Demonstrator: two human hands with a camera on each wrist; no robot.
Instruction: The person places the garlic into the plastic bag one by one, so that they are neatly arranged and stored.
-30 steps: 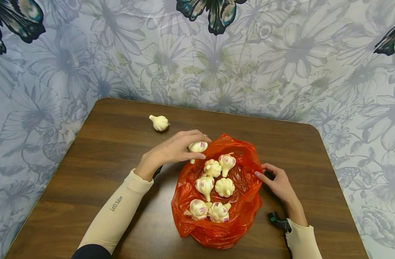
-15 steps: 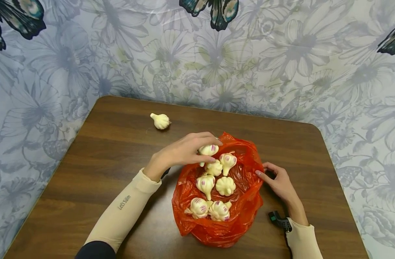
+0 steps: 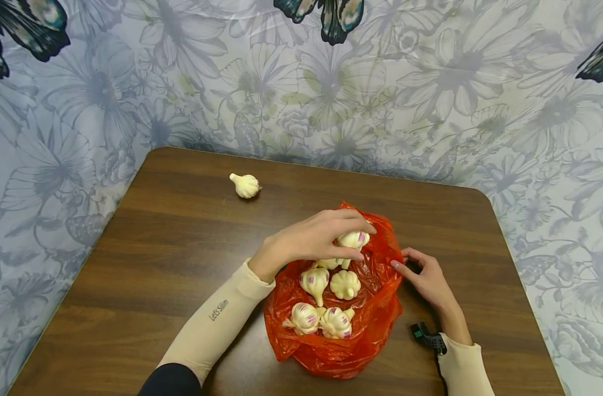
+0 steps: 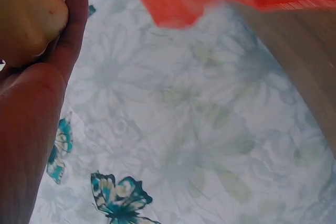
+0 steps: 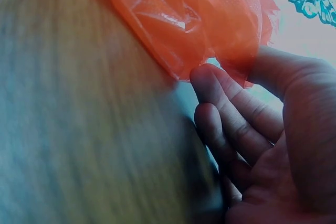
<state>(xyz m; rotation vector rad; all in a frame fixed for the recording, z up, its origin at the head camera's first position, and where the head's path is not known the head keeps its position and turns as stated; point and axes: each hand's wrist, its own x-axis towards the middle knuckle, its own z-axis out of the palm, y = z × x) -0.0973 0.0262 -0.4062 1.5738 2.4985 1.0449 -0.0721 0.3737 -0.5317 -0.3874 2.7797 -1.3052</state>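
My left hand [image 3: 318, 236] grips a garlic bulb [image 3: 354, 240] between thumb and fingers, above the far part of an open red plastic bag [image 3: 331, 355]. In the left wrist view, the held garlic bulb [image 4: 31, 17] sits against the palm side of the fingers. Inside the bag lie several more garlic bulbs, among them one bulb [image 3: 344, 285] near the middle; the hand partly covers those at the back. With thumb and fingers, my right hand [image 3: 430, 283] pinches the bag's right edge. The right wrist view has the red film [image 5: 178, 19] between thumb and fingers.
A single garlic bulb [image 3: 245, 186] lies on the brown wooden table [image 3: 158, 242] toward the back left. Behind the table hangs a floral, butterfly-patterned backdrop [image 3: 380, 99]. A dark wrist strap [image 3: 427, 336] is on my right wrist.
My left hand has carried the garlic bulb rightward, from the bag's left rim to over its far part. The right hand keeps its place on the bag's edge.
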